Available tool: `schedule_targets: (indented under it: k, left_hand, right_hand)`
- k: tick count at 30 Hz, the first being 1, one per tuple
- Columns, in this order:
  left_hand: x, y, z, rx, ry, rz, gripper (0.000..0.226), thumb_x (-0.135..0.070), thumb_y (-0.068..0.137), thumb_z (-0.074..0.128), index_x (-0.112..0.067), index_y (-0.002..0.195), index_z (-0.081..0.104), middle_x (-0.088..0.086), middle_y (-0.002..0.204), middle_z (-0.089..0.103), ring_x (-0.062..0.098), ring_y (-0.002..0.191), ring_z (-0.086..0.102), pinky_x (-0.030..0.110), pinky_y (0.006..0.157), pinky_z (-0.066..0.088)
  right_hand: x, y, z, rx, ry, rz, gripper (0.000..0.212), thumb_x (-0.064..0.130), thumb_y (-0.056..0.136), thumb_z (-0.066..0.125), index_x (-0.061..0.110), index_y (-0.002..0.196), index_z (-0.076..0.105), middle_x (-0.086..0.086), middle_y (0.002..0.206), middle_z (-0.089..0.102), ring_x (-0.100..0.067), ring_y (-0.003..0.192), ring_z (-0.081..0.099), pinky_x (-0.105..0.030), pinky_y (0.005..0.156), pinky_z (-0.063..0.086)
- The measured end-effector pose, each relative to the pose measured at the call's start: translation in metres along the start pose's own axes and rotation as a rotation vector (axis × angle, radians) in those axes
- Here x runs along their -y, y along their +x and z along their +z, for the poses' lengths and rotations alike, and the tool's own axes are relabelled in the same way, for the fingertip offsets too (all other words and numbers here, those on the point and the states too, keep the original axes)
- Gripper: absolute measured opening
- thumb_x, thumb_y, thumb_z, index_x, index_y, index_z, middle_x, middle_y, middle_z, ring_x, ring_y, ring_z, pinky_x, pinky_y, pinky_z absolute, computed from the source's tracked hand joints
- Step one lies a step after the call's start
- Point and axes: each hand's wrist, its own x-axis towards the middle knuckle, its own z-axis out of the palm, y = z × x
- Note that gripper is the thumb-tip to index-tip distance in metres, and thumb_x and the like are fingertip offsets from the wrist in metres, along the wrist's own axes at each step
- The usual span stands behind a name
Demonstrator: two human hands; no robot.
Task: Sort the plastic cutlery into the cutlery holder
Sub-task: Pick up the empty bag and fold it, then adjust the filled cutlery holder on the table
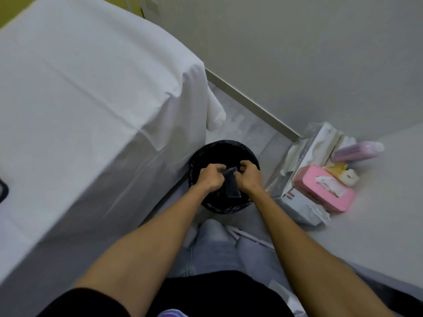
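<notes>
so, both arms reach straight out to mid-frame. left hand (209, 177) and right hand (250, 178) each pinch the top of a small dark wrapper (232, 188) directly over the black bin (225, 143), likely so torn scraps drop in. cutlery and holder aren't in view. cloth-covered table (91, 88) fills the upper left.

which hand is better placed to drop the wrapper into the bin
Right hand, narrowly: both pinch the wrapper over the bin, but it hangs against the right; the left hand can simply let go.
</notes>
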Motion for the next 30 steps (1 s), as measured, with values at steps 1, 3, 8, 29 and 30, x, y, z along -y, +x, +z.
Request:
schedule_targets:
  k: [1,3,8,29,30]
  left_hand:
    - [-0.001,-0.003,-0.003,-0.001,-0.005,0.002,0.044,-0.005,0.098,0.048,-0.016,0.139,0.059,0.009,0.143,0.058,0.024,0.132,0.053,0.026,0.106,0.041]
    - [-0.005,-0.014,-0.012,-0.013,-0.014,0.018,0.046,-0.006,0.097,0.048,-0.017,0.141,0.058,0.01,0.143,0.057,0.024,0.132,0.053,0.025,0.104,0.041]
    - [-0.001,-0.05,-0.055,-0.101,-0.101,0.05,0.044,-0.006,0.097,0.049,-0.018,0.138,0.061,0.006,0.139,0.061,0.021,0.13,0.056,0.03,0.108,0.044]
    - [0.099,-0.317,-0.294,-1.011,-0.313,0.08,0.033,-0.015,0.099,0.05,-0.032,0.121,0.068,-0.008,0.118,0.071,0.01,0.113,0.064,0.028,0.1,0.05]
    - [0.104,-0.327,-0.302,-1.066,-0.309,0.077,0.032,-0.015,0.099,0.05,-0.031,0.12,0.069,-0.01,0.115,0.072,0.008,0.112,0.064,0.025,0.098,0.049]
  right_hand:
    - [0.004,-0.004,0.0,0.012,-0.008,-0.018,0.05,0.014,0.095,0.061,0.012,0.143,0.049,-0.013,0.133,0.061,-0.029,0.118,0.06,-0.031,0.094,0.047]
    - [0.014,-0.014,0.001,0.047,-0.016,-0.063,0.048,0.012,0.096,0.059,0.012,0.143,0.05,-0.012,0.133,0.062,-0.027,0.118,0.061,-0.026,0.092,0.046]
    - [0.059,-0.05,-0.003,0.099,-0.014,-0.198,0.045,0.009,0.096,0.058,0.01,0.141,0.053,-0.009,0.138,0.06,-0.023,0.127,0.057,-0.027,0.104,0.042]
    - [0.334,-0.238,0.086,0.529,-0.191,-1.075,0.048,0.018,0.091,0.063,0.024,0.138,0.056,0.002,0.137,0.061,-0.016,0.121,0.06,-0.025,0.098,0.047]
    - [0.342,-0.247,0.093,0.534,-0.213,-1.107,0.05,0.018,0.091,0.063,0.024,0.14,0.055,0.002,0.139,0.059,-0.017,0.122,0.059,-0.025,0.098,0.045]
